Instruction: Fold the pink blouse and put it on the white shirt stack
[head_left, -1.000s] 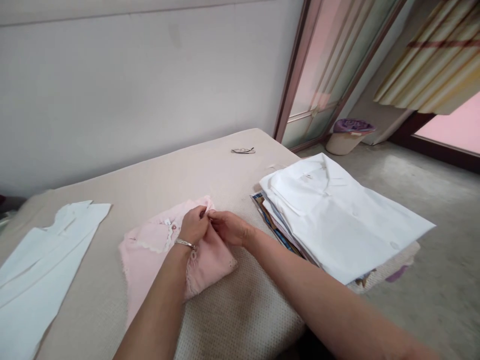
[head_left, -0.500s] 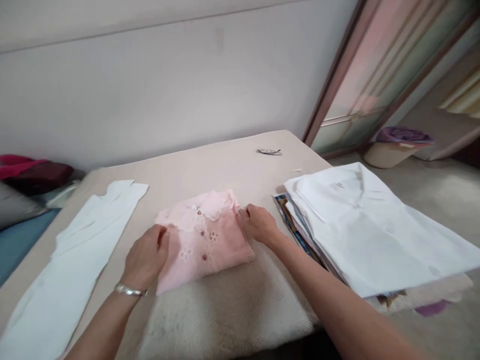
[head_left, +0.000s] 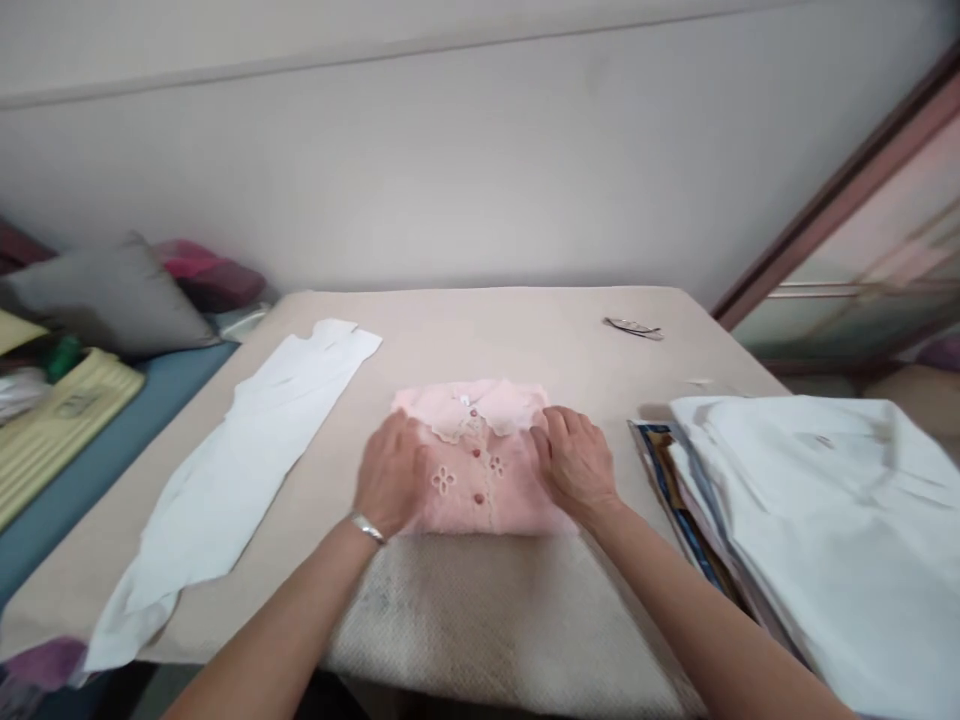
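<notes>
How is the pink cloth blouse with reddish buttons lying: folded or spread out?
Folded: the pink blouse lies as a compact rectangle, with its collar and buttons facing up.

There are two bare hands (head_left: 390, 475) (head_left: 577, 460), one pink fabric blouse (head_left: 459, 452), three round reddish buttons (head_left: 477, 453) and one pair of thin-framed glasses (head_left: 634, 328).

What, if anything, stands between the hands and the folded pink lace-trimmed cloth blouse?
Nothing visible: the left hand and right hand are at opposite sides of the pink blouse. The white-topped pile of folded garments lies beyond the right hand.
</notes>
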